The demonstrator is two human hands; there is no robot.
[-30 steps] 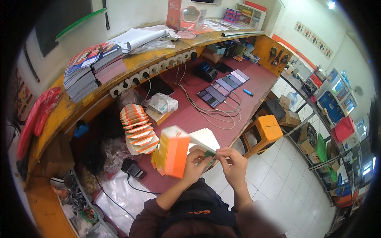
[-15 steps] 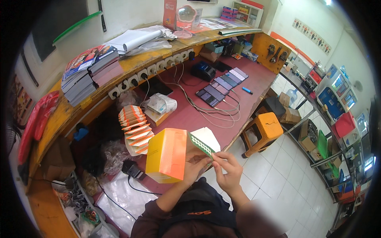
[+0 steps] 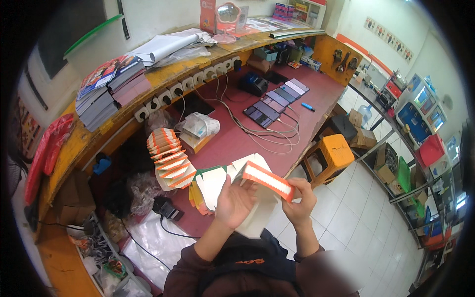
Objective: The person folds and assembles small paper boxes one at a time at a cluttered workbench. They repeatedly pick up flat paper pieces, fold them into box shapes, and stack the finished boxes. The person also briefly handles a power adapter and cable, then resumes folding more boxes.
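A folded carton (image 3: 267,181) with a white inside and an orange edge carrying a white zigzag strip is in front of me. My right hand (image 3: 301,202) pinches its right end, thumb and fingers closed on the orange edge. Palm up, my left hand (image 3: 236,204) is at the carton's left side, its fingers stretched out and partly behind the edge; whether they touch it is unclear. Beyond the left hand, white card flaps (image 3: 210,184) with green, yellow and orange edges lie on the table. Left of them stands a row of nested orange-and-white folded cartons (image 3: 170,161).
Several phones (image 3: 276,103) lie side by side on the red table (image 3: 230,143), with cables trailing from them. A blue marker (image 3: 308,106) is beside them. A black adapter (image 3: 167,209) and plastic bags (image 3: 153,242) lie left. An orange stool (image 3: 332,156) stands right.
The yellow-and-orange outer face and green zigzag strip have gone from between my hands; an orange-edged carton shows there now. My left hand has opened, and white flaps show on the table.
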